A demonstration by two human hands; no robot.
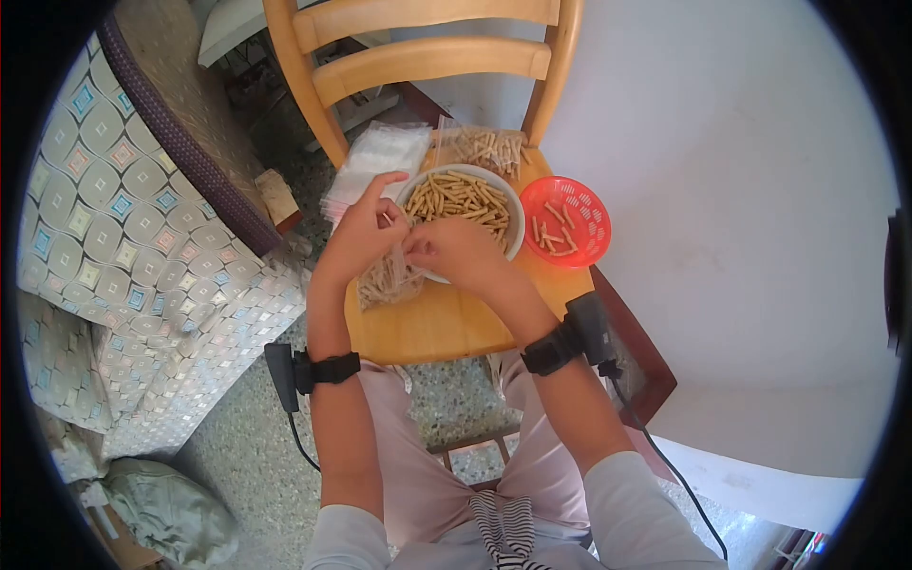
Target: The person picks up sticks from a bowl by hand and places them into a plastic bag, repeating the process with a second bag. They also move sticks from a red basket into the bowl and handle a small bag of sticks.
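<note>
My left hand (359,236) and my right hand (460,251) are close together over the front left of a wooden chair seat. Both pinch the top edge of a clear plastic bag (388,281) with short tan stick-shaped pieces in it. The left index finger points outward while the other fingers curl at the bag. Just behind my hands stands a pale round bowl (518,220) full of yellowish-brown sticks (458,198). My right hand covers part of its near rim. The exact grip of the fingertips is partly hidden.
A red plastic basket (594,220) with several sticks stands right of the bowl. Flat clear bags (385,157) lie stacked at the left, and another filled bag (484,150) lies behind the bowl. The chair backrest (432,76) rises at the far side, beside a white wall (722,190).
</note>
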